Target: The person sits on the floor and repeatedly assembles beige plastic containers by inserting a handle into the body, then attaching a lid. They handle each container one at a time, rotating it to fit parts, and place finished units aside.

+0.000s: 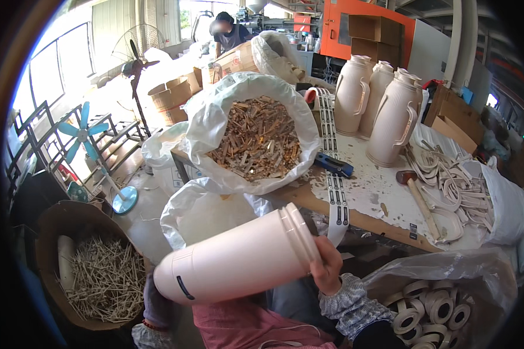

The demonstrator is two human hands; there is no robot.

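A beige thermos flask body lies nearly level across my lap, its ringed mouth to the right and slightly raised. A small dark label sits low on its side, near the rounded left end. My right hand is closed on the rim at the mouth. At the opposite end, my left hand holds the base from the left and below; its fingers are mostly hidden behind the flask. Just beyond, a strip of dark labels hangs over the table edge. A blue-and-black tool lies beside that strip.
Finished-looking flasks with handles stand on the table. A mallet lies near loose handles. Around me are a bag of small brown pieces, a box of thin sticks and a bag of rings. A person is farther back.
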